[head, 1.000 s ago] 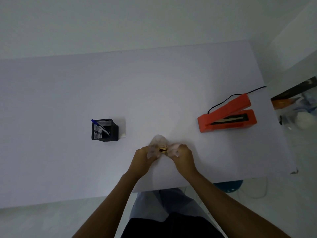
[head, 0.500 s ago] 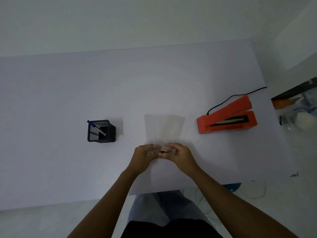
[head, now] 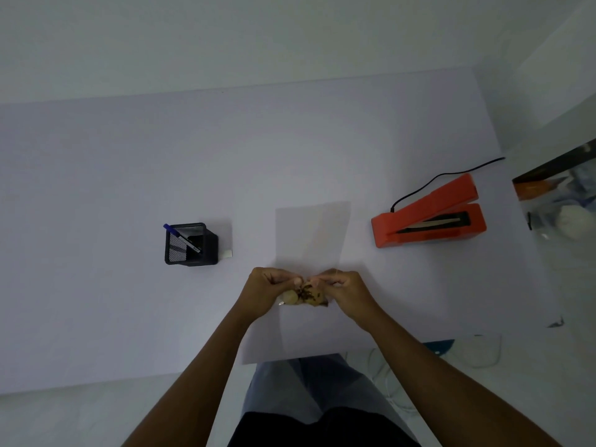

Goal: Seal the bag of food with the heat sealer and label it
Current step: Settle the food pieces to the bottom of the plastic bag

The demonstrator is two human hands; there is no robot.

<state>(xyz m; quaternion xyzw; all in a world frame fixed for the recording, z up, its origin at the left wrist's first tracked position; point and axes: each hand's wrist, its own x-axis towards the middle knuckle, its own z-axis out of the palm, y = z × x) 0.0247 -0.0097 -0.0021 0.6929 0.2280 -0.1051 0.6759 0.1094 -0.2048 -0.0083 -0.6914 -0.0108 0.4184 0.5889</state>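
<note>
We saw two bare hands close together over the near part of a smooth, pale bench. The left hand and the right hand each had curled fingers that pinched the bottom of a thin, see-through plastic bag. The bag was a flat, clear rectangle, and its empty top part lay stretched out on the bench away from the hands. The food sat bunched at the bottom end between the two hands. It looked lumpy, tan and dark brown.

To the right of the bag, well apart from it, sat the heat sealer. It was bright orange, hard and boxy, shaped like a big stapler. Its top arm was lifted up, and we could see a long dark strip inside. A thin black cord ran from its back.

To the left sat a square black mesh cup with a blue pen leaning in it. A small white block lay just beside the cup.
</note>
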